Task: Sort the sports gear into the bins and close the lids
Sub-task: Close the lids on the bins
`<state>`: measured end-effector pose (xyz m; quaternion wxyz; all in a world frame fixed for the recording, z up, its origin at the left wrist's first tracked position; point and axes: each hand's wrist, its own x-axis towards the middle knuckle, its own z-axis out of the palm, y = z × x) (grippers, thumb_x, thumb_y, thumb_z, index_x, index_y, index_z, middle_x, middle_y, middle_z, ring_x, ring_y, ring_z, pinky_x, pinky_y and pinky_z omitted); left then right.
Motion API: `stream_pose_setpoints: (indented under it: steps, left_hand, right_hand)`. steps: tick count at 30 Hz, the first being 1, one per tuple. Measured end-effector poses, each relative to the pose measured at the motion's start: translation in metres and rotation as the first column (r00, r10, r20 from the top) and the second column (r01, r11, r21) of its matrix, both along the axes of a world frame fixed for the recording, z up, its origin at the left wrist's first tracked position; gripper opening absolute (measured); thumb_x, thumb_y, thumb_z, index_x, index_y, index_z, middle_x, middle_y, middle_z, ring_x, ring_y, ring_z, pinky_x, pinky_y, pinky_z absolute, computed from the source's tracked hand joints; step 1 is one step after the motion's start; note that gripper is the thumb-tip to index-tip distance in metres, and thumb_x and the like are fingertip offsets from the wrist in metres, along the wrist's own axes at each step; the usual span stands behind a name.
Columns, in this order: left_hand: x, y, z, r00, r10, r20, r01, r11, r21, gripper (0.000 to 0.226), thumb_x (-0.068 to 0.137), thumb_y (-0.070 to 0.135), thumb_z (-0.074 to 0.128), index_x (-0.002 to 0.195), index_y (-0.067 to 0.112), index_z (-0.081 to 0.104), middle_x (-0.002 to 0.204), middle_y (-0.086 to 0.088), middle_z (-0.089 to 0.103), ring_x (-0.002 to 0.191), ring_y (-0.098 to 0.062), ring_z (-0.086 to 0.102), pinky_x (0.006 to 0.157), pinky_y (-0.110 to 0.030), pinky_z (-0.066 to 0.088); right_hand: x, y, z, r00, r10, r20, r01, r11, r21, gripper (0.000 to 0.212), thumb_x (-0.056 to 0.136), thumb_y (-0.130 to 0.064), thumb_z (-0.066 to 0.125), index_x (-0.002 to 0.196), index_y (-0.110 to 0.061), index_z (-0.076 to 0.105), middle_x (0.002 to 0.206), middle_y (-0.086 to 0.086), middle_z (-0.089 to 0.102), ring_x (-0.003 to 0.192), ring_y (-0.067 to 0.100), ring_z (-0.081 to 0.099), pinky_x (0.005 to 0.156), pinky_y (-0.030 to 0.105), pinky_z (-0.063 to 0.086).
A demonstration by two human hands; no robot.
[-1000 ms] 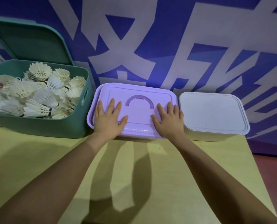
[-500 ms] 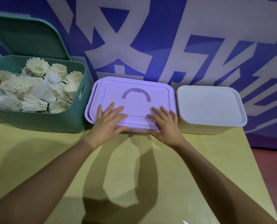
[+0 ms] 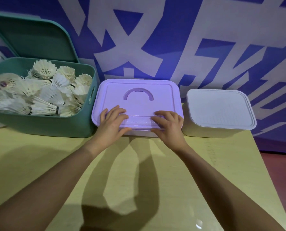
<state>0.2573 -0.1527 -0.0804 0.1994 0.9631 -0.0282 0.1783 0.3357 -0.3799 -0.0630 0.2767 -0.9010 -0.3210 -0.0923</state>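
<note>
Fingers point(image 3: 117, 112) of both hands lie bent on the purple lid's point(image 3: 137, 105) near edge, gripping nothing, bin mid-bench point(image 3: 138, 189) — press evenly at both front corners so it seats flush.

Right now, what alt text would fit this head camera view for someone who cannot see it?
Two hands, left hand and right hand, rest on the front of a closed purple bin lid. Left of it, an open green bin holds shuttlecocks; a closed white bin stands right.
</note>
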Motion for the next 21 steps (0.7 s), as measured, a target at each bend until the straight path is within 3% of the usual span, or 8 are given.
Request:
stream_pose_setpoints:
  steps: [3, 8, 12, 17, 21]
  left_hand:
    - [-0.004, 0.008, -0.001, 0.999, 0.013, -0.049, -0.014, 1.000, -0.004, 0.051, 0.080, 0.051, 0.042, 0.105, 0.013, 0.064, 0.128, -0.008, 0.056, 0.133, -0.022, 0.030, 0.104, -0.049, 0.018]
    - [0.001, 0.002, 0.000, 0.994, -0.025, -0.105, 0.028, 0.999, 0.033, 0.047, 0.081, 0.052, 0.044, 0.104, 0.015, 0.064, 0.133, -0.004, 0.055, 0.133, -0.034, 0.037, 0.104, -0.059, 0.018]
    - [0.005, -0.003, -0.002, 0.995, -0.019, -0.096, 0.025, 0.998, 0.062, 0.047, 0.080, 0.052, 0.043, 0.102, 0.016, 0.065, 0.129, -0.003, 0.058, 0.130, -0.034, 0.041, 0.102, -0.061, 0.022]
    - [0.002, -0.004, -0.009, 0.994, -0.025, -0.107, 0.029, 0.999, 0.032, 0.050, 0.080, 0.053, 0.042, 0.104, 0.016, 0.064, 0.134, -0.002, 0.055, 0.135, -0.034, 0.035, 0.105, -0.062, 0.014]
    - [0.002, -0.005, 0.000, 0.991, -0.013, -0.135, 0.019, 0.999, 0.039, 0.042, 0.082, 0.047, 0.057, 0.107, 0.015, 0.064, 0.135, -0.001, 0.053, 0.136, -0.032, 0.033, 0.105, -0.062, 0.012]
  right_hand:
    - [-0.001, 0.006, -0.006, 0.999, 0.035, 0.008, -0.034, 0.998, -0.061, 0.035, 0.071, -0.033, 0.069, 0.104, -0.022, 0.070, 0.125, 0.000, 0.059, 0.121, 0.020, 0.038, 0.092, 0.031, 0.017]
    - [-0.003, -0.003, -0.012, 0.999, 0.000, -0.044, -0.004, 0.997, -0.083, 0.037, 0.075, -0.033, 0.066, 0.109, -0.020, 0.068, 0.132, -0.001, 0.057, 0.132, 0.027, 0.040, 0.104, 0.051, 0.019]
    - [0.000, -0.011, -0.008, 0.999, -0.002, -0.054, -0.002, 0.997, -0.077, 0.035, 0.078, -0.028, 0.073, 0.112, -0.021, 0.067, 0.133, -0.002, 0.056, 0.134, 0.025, 0.039, 0.106, 0.052, 0.015]
    - [-0.004, -0.011, -0.014, 0.998, 0.001, -0.055, -0.007, 0.996, -0.093, 0.037, 0.077, -0.026, 0.073, 0.113, -0.020, 0.067, 0.134, 0.000, 0.055, 0.134, 0.027, 0.039, 0.105, 0.055, 0.015]
    - [-0.005, -0.011, -0.014, 0.999, -0.002, -0.048, -0.003, 0.992, -0.122, 0.038, 0.076, -0.025, 0.075, 0.112, -0.020, 0.067, 0.133, -0.001, 0.057, 0.131, 0.027, 0.043, 0.102, 0.057, 0.020]
